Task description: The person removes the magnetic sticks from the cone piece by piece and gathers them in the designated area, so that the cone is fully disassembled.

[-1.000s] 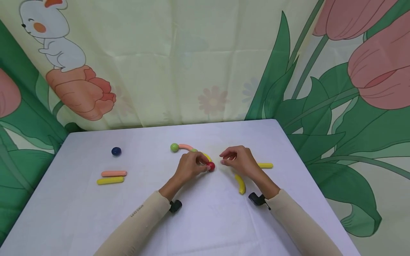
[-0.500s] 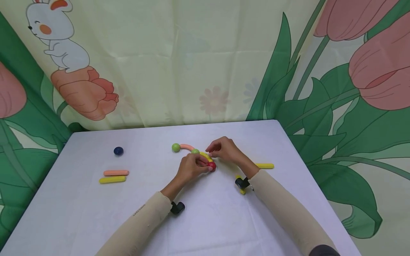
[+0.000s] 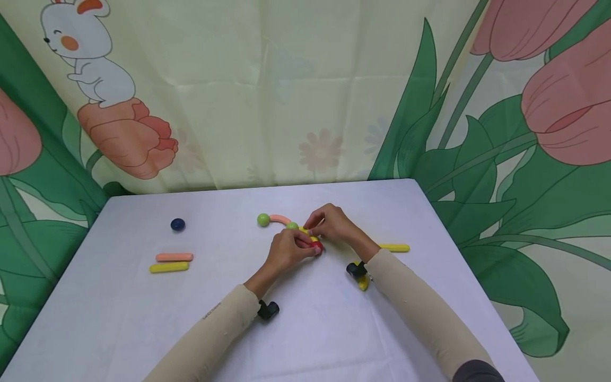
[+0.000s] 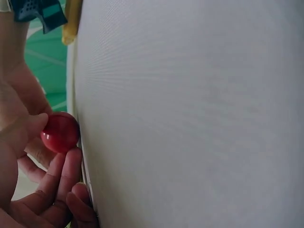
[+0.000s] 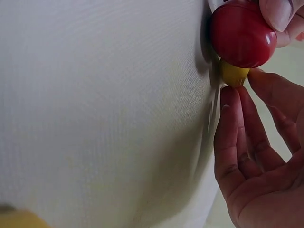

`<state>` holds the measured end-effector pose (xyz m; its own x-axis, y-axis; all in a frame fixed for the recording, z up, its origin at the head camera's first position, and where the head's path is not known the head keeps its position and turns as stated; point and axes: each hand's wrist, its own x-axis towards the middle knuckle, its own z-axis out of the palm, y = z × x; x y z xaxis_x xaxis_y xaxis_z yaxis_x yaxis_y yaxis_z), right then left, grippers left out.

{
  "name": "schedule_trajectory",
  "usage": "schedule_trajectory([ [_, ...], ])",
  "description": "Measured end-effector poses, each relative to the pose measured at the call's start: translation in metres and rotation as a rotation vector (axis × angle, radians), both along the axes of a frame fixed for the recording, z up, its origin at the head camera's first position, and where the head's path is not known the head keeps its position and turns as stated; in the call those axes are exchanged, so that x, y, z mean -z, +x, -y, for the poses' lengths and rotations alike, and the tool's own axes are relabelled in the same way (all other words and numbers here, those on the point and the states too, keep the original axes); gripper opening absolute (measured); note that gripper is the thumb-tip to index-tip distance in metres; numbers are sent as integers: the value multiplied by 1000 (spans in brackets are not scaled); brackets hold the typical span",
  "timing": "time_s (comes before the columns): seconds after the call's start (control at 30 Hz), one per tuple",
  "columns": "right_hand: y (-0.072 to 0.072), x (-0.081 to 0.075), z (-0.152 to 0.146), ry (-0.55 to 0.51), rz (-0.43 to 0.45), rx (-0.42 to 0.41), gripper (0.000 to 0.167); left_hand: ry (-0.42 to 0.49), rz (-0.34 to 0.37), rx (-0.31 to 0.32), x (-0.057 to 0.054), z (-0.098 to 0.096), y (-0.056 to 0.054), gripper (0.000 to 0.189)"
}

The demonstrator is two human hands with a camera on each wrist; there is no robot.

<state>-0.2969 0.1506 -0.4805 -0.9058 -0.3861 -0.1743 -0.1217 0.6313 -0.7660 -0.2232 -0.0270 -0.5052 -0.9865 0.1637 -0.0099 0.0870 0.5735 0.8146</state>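
Observation:
My left hand (image 3: 285,249) pinches a glossy red ball (image 4: 61,132) between thumb and fingers, low over the white table. Against the ball sits the end of a yellow curved stick (image 5: 233,75), which my right hand (image 3: 331,224) pinches with its fingertips, as the right wrist view shows. The stick's far end meets a green ball (image 3: 292,226). From there a pink curved stick (image 3: 279,218) runs left to another green ball (image 3: 263,219). Both hands partly cover the yellow stick in the head view.
A straight yellow stick (image 3: 395,248) lies right of my right wrist. Another yellow curved stick (image 3: 363,283) is partly hidden under that wrist's camera. At left lie a dark blue ball (image 3: 178,225), a straight pink stick (image 3: 174,257) and a straight yellow one (image 3: 169,267).
My right hand has moved left and away from me to the yellow curved stick and now pinches it. My left hand has stayed at the red ball.

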Motion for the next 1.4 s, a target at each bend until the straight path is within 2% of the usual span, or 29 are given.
schedule_trajectory([
  [0.2, 1, -1, 3, 10, -19, 22, 12, -9, 36, 10, -3, -1, 1, 25],
  [0.4, 3, -1, 5, 19, -29, 25, 13, -1, 90, 47, -6, 2, 7, 24],
  [0.63, 4, -2, 6, 34, -25, 38, 12, 56, 77, 71, -10, 20, 10, 24],
  [0.8, 6, -2, 7, 50, -32, 41, 11, 154, 119, 86, -14, 35, 9, 27],
  [0.9, 6, -2, 8, 55, -22, 49, 11, 180, 140, 89, -18, 44, 11, 27],
  [1.03, 6, -2, 10, 58, -8, 58, 11, 151, 116, 72, -25, 57, 12, 23],
  [1.23, 6, -2, 10, 54, 8, 77, 12, 103, 38, 40, -28, 84, 10, 25],
  [1.4, 7, -2, 9, 48, 7, 78, 13, 65, 14, -21, -31, 112, 8, 32],
])
